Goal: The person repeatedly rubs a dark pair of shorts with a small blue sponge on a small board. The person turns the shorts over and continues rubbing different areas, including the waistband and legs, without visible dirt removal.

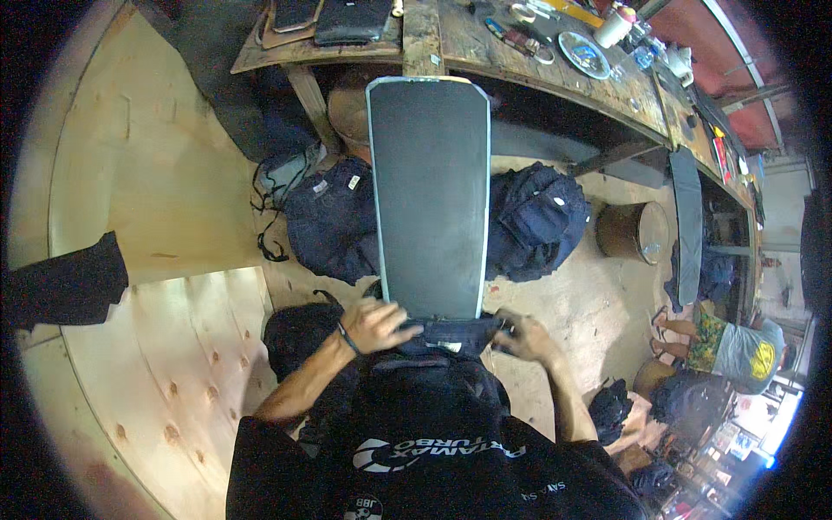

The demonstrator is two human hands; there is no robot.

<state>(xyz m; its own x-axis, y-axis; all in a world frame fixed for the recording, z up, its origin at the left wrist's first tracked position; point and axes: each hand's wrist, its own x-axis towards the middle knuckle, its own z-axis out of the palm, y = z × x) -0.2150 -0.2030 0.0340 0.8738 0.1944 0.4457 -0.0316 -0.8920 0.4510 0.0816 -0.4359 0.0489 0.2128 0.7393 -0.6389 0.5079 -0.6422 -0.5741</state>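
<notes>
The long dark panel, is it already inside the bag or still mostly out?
Mostly out. Only the near end of the dark panel sits in the dark bag's opening, held by left hand and right hand.

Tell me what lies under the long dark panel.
Under the long dark panel, two heaps of dark blue bags spread out on either side over the floor. Its near end sits in a dark bag opening held by both hands. Whatever lies directly beneath is covered.

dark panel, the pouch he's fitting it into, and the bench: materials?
Dark panel: looks like stiff foam or plastic board, matte black with a pale edge. Pouch: dark woven fabric, folds and stitched seams visible; both hands, left hand and right hand, grip it. Bench: bare worn wood, grain showing.
</notes>
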